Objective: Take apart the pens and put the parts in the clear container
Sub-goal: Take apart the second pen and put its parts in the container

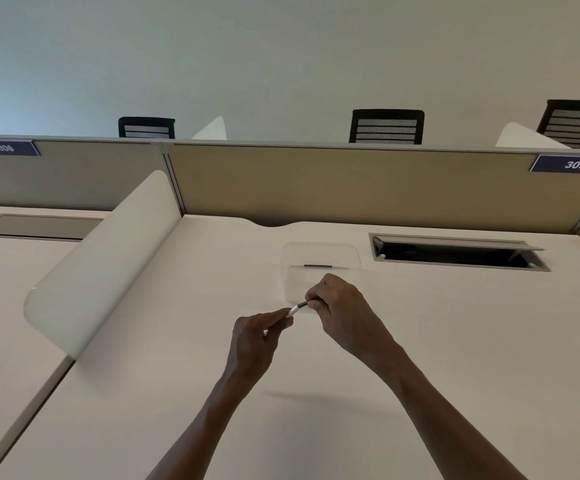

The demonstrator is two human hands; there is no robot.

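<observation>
A slim pen, white at its left part and black at its right part, is held level above the desk between both hands. My left hand pinches the white end. My right hand grips the black end; most of that end is hidden in the fingers. Just behind the hands stands the clear container, with one small dark part lying inside it. The container's near edge is partly covered by my right hand.
The cream desk has an open cable hatch at the back right. A white curved divider rises on the left, a tan partition closes the back. Chairs show beyond it.
</observation>
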